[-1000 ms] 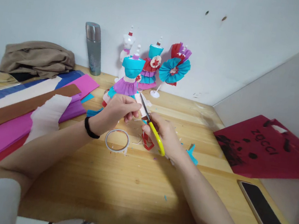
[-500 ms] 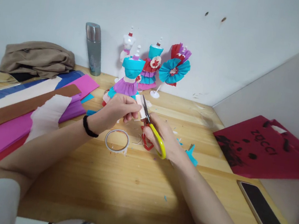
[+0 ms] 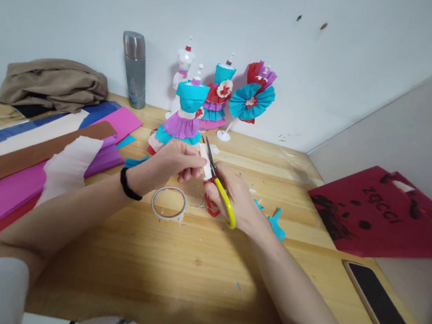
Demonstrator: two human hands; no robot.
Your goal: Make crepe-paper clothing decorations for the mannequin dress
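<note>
My left hand (image 3: 181, 161) pinches a small pale piece of paper (image 3: 205, 161) above the middle of the table. Around the yellow-handled scissors (image 3: 226, 202) my right hand (image 3: 231, 192) is closed, and their dark blades lie along the right side of the pale piece. Just behind my left hand stands a small dress form in a turquoise and purple paper dress (image 3: 184, 120). A ring of white tape (image 3: 169, 203) lies on the table below my hands. A red object (image 3: 212, 205) is partly hidden under my right hand.
Several other dress forms stand by the wall, one with a turquoise paper fan (image 3: 251, 102). Coloured paper sheets (image 3: 17, 174), a brown cloth (image 3: 56, 85) and a bottle (image 3: 134, 70) are at the left. At the right are a red bag (image 3: 385, 215), a phone (image 3: 383, 314) and turquoise scraps (image 3: 277, 224).
My left hand and the pale piece have shifted slightly right and down. The scissors' yellow handle has moved a little to the left, and the blades look slightly more apart.
</note>
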